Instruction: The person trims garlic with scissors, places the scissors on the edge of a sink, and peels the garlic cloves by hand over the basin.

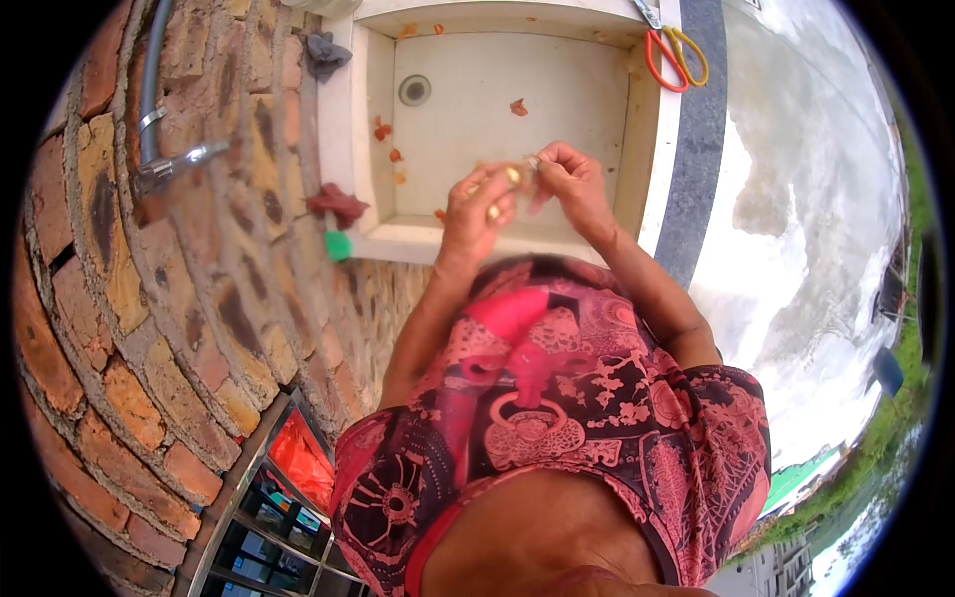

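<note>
My left hand (pixel 477 211) is over the near side of a pale sink (pixel 587 95), its fingers curled and partly blurred. Small pale-yellow pieces (pixel 493 212) show among those fingers; they are too small to name surely. Close beside it, my right hand (pixel 572 184) has thumb and forefinger pinched together at a tiny, whitish, blurred bit. The fingertips of both hands nearly meet. Reddish-brown peel-like scraps (pixel 518 107) lie on the sink floor, with several more along its left side near the round drain (pixel 414 91).
Scissors (pixel 676 58) with red and yellow handles lie on the sink's right rim. A dark cloth (pixel 326 56), a maroon cloth (pixel 338 204) and a green item (pixel 338 246) are at the left edge. A metal tap (pixel 184 164) projects near the brick wall (pixel 189 289).
</note>
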A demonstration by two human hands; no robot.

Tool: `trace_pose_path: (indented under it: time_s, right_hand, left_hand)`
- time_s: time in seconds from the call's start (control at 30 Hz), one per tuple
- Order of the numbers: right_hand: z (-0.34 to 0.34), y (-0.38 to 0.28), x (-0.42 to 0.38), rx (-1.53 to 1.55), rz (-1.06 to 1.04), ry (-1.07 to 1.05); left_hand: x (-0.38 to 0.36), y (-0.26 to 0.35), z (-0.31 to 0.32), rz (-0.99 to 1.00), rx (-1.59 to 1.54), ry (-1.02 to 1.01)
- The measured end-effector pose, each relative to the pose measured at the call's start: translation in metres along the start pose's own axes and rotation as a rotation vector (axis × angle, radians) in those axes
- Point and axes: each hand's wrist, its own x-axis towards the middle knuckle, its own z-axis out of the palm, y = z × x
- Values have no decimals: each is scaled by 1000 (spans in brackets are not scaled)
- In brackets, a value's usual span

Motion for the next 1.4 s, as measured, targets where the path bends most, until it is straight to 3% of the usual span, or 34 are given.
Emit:
trace_pose_path:
  time_s: [0.1,0.17,0.2,0.23,0.3,0.33,0.4,0.43,0.5,0.53,0.6,0.77,0.83,1.07,1.27,1.4]
  right_hand:
    - [-22,13,13,-159,-17,82]
    - [-38,17,21,-441,48,187]
    - [-64,40,33,-851,-65,161]
    - [-77,57,38,-850,-63,162]
    - [-95,79,42,-1668,-354,172]
    - [-103,89,41,-1668,-353,174]
    - [-112,104,42,-1863,-644,186]
    - [-97,89,40,-1860,-649,185]
    - [-60,57,30,-1236,-421,108]
    - [-42,41,26,-1234,-413,107]
    - [-17,15,22,-541,42,-171]
    - [-3,14,25,-357,62,-197]
    - [-1,18,25,-287,15,-181]
    - [8,20,20,-243,-68,-129]
    - [12,27,15,-411,-33,45]
    - [-5,35,22,-173,30,54]
  left_hand:
    - [5,-3,-8,-13,-28,19]
    - [11,-7,-18,-15,-64,41]
    - [14,-9,-25,-18,-93,48]
    - [15,-12,-30,-24,-121,55]
    - [19,-14,-34,-38,-109,57]
    - [21,-15,-36,-49,-97,63]
    - [25,-20,-43,-51,-31,97]
    - [26,-19,-42,-51,34,131]
    - [25,-18,-38,-24,84,170]
    - [22,-18,-35,-5,135,204]
    - [22,-17,-31,-6,153,208]
    - [22,-17,-27,62,120,236]
    - [21,-14,-27,159,300,201]
    - [22,-11,-24,160,254,218]
    - [30,-17,-37,47,149,189]
    - [35,-15,-43,-31,45,148]
